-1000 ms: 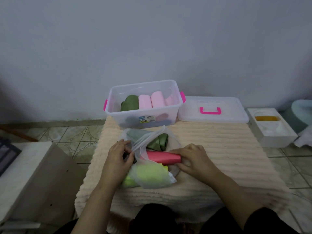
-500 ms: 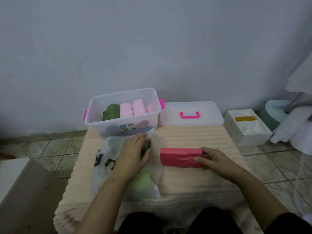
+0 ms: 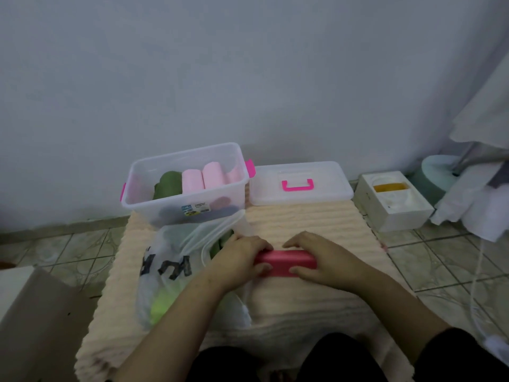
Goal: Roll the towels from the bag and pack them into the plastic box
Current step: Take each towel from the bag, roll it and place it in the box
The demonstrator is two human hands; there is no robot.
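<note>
A folded hot-pink towel [image 3: 283, 261] lies on the cream mat [image 3: 316, 224] in front of me. My left hand [image 3: 242, 256] grips its left end and my right hand [image 3: 319, 257] grips its right end, fingers curled over the top. A clear plastic bag [image 3: 170, 260] with black lettering lies to the left, holding a lime-green towel [image 3: 162, 301] and a dark green one [image 3: 217, 242]. The open clear plastic box [image 3: 154, 205] at the back holds a green roll [image 3: 168, 184] and pale pink rolls [image 3: 203, 176].
The box's lid [image 3: 300, 183] with a pink handle lies right of the box. A white foam box [image 3: 391, 201] stands on the tiled floor further right, beside white cloth [image 3: 479, 208]. A grey-brown block [image 3: 33, 312] sits at the left.
My left hand left the bag and moved right onto the pink towel's left end. The towel now sits between both hands on the mat, out of the bag.
</note>
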